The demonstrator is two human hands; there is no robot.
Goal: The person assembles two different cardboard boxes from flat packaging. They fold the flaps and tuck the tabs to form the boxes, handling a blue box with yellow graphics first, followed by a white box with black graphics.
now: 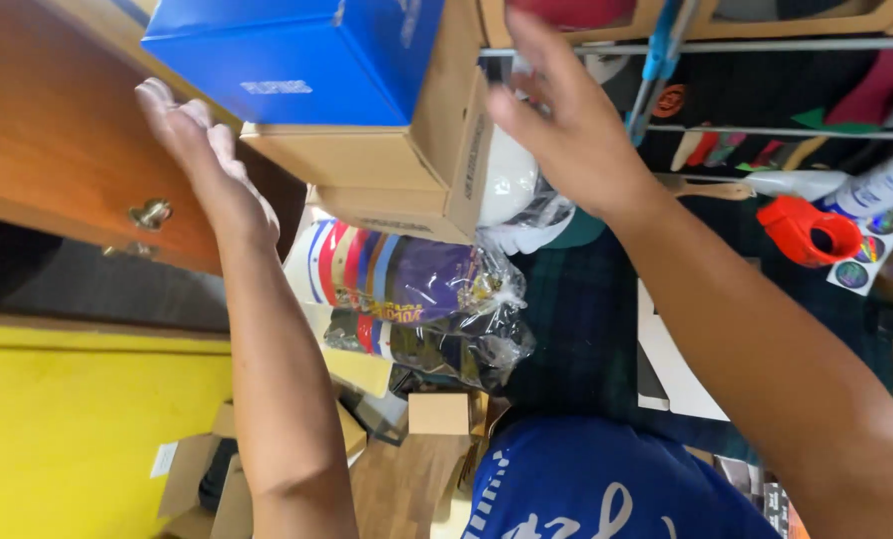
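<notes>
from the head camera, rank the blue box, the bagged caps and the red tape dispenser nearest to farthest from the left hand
1. blue box: just to the picture's right of the left hand, at the top.
2. bagged caps: lower, mid-frame, below the cardboard boxes.
3. red tape dispenser: far across the picture, beyond the right hand.

Single head-worn view, looking steeply down along the wearer's own body: the blue shirt (586,489) fills the lower edge and both forearms run upward into frame. The camera sits close to the raised hands and to the stacked cardboard box (366,170). The wooden floor (406,489) lies far below, the yellow wall (77,429) at left.
</notes>
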